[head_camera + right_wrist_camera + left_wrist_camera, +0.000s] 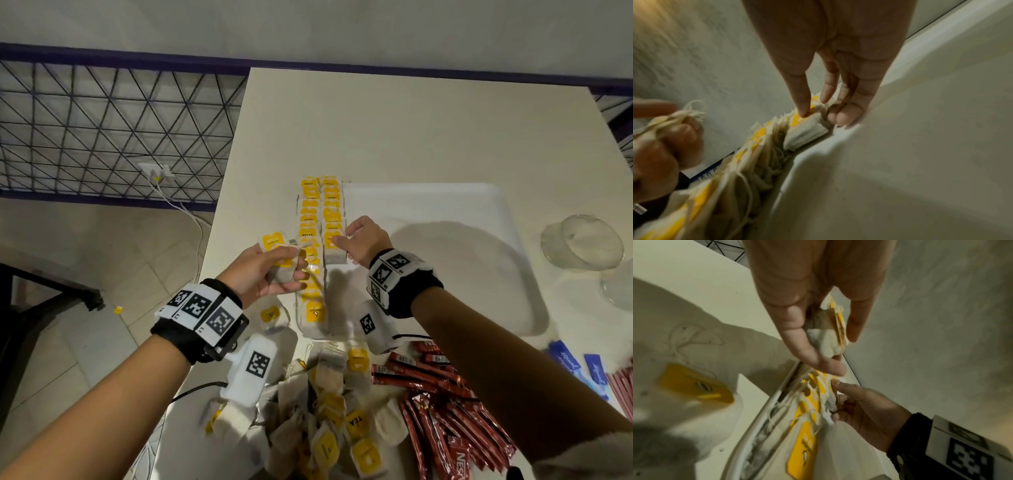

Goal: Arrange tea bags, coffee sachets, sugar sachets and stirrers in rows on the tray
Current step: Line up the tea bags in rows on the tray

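Note:
A white tray [428, 212] lies on the table, with two rows of yellow-tagged tea bags [310, 212] along its left side. My left hand [287, 263] hovers by the left row and grips a small bunch of tea bags [828, 337]. My right hand [342, 238] is at the near end of the right row. There it pinches a tea bag [805, 134], thumb on the yellow tag and fingers against the bag's side. Close to me lie a loose tea bag pile [329, 411], red coffee sachets [445, 411], blue sugar sachets [565, 356] and stirrers [621, 387].
Two clear glass bowls [582, 240] stand to the right of the tray. The table's left edge [219, 205] drops to a tiled floor with a cable and a wire-mesh panel. The tray's middle and right part is bare.

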### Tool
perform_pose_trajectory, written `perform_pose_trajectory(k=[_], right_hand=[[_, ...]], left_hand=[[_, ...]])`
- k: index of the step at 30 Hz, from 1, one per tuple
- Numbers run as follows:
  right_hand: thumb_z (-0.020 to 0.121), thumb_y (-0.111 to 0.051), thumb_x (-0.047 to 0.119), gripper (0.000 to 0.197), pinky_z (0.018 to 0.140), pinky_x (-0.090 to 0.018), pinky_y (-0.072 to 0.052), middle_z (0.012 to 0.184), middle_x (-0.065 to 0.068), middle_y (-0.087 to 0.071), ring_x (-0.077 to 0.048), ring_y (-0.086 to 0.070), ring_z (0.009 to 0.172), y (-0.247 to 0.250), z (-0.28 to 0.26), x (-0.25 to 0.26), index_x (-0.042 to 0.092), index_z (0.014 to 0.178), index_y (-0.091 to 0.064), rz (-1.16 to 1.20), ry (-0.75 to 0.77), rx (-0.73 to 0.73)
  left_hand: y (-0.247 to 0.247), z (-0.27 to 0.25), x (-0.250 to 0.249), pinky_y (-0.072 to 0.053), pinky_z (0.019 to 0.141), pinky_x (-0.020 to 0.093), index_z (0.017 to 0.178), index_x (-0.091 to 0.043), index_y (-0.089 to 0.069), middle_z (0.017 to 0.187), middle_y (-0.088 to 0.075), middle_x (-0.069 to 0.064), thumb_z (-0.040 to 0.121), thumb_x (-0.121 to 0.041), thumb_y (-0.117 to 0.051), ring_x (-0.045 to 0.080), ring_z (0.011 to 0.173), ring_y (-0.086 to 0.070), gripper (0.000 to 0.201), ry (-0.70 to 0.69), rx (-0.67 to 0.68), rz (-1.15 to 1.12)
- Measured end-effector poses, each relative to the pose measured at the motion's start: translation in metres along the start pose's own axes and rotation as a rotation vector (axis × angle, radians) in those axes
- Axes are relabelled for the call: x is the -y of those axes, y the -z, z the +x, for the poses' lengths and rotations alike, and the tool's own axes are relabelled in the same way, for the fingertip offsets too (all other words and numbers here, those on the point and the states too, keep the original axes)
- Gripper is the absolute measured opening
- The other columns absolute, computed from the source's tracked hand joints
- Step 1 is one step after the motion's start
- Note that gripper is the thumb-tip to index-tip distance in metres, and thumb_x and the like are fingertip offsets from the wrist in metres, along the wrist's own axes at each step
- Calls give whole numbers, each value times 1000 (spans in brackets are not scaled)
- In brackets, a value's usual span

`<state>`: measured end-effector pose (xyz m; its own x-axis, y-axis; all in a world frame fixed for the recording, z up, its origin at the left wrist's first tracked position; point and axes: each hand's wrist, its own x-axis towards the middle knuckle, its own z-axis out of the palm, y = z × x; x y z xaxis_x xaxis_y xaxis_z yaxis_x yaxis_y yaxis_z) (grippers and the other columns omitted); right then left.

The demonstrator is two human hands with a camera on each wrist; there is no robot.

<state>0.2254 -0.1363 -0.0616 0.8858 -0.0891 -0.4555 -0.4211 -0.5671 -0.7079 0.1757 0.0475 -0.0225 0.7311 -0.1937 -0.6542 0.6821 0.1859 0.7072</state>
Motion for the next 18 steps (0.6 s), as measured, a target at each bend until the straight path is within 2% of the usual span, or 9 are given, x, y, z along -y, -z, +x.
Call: perform_pose_trajectory(k=[3, 5, 7, 9, 11, 12, 14, 16, 18], right_hand=[[83, -65, 34, 35, 85, -33, -44, 93, -3, -51, -19, -50, 86, 5, -5, 4, 11, 104, -49, 3, 40, -38], [84, -64, 33, 36, 86, -31, -41, 94, -2, -48, -17, -48, 87, 8, -12, 8, 11, 108, -49, 19, 109, -83], [84, -64, 33, 25, 85, -31, -42, 88, -2, -49, -16, -50, 86, 9, -23, 14, 18, 100, -51, 80, 172, -77], [83, -65, 34, 20, 81, -27, -43, 79, 1, -51, -15, -53, 82, 8, -37, 18, 22, 94, -54, 134, 176, 39], [80, -69, 33, 20, 75, -18, -45, 74, 3, -54, -9, -57, 72, 5, -51, 20, 20, 91, -58, 163, 162, 170], [79, -71, 29, 21, 67, -11, -44, 71, 2, -54, -3, -56, 62, 3, -56, 20, 18, 91, -58, 180, 170, 204], [78, -73, 21, 21, 56, -5, -38, 66, 4, -52, 4, -50, 49, 0, -60, 17, 15, 89, -57, 184, 205, 194], [77, -74, 18, 18, 56, -6, -36, 59, 11, -50, 2, -47, 51, 0, -60, 15, 16, 82, -56, 155, 217, 153], [75, -75, 17, 21, 55, -6, -36, 45, 14, -51, 2, -48, 48, 2, -61, 13, 20, 70, -55, 179, 204, 138]], left_hand=[[-5, -2, -6, -60, 62, 32, 99, -1, -57, 86, -66, 14, 93, -13, -44, 23, 66, -67, 18, 46, 48, -102], [-9, -3, -9, -59, 63, 34, 102, 1, -58, 88, -67, 14, 94, -19, -36, 25, 68, -68, 31, 82, 75, -136], [-12, -5, -10, -58, 65, 37, 102, 1, -59, 87, -68, 14, 96, -23, -31, 26, 69, -69, 38, 96, 88, -139], [-16, -5, -9, -57, 66, 39, 98, 1, -61, 82, -70, 15, 98, -23, -29, 27, 68, -70, 40, 94, 72, -141], [-22, -7, -8, -57, 66, 38, 96, 1, -60, 79, -71, 15, 100, -21, -32, 27, 66, -70, 36, 79, 39, -126], [-25, -8, -6, -57, 66, 37, 96, -1, -60, 78, -71, 13, 100, -20, -35, 25, 66, -70, 33, 56, 26, -93], [-29, -9, -2, -57, 69, 34, 98, -5, -59, 80, -70, 10, 101, -19, -37, 22, 67, -70, 26, -5, 22, -25], [-33, -11, 2, -57, 69, 33, 100, -9, -56, 79, -71, 5, 101, -20, -37, 20, 69, -70, 22, -46, 25, -13], [-35, -12, 5, -60, 61, 32, 98, -9, -52, 78, -70, 5, 101, -21, -37, 22, 71, -70, 19, -59, 14, -31]])
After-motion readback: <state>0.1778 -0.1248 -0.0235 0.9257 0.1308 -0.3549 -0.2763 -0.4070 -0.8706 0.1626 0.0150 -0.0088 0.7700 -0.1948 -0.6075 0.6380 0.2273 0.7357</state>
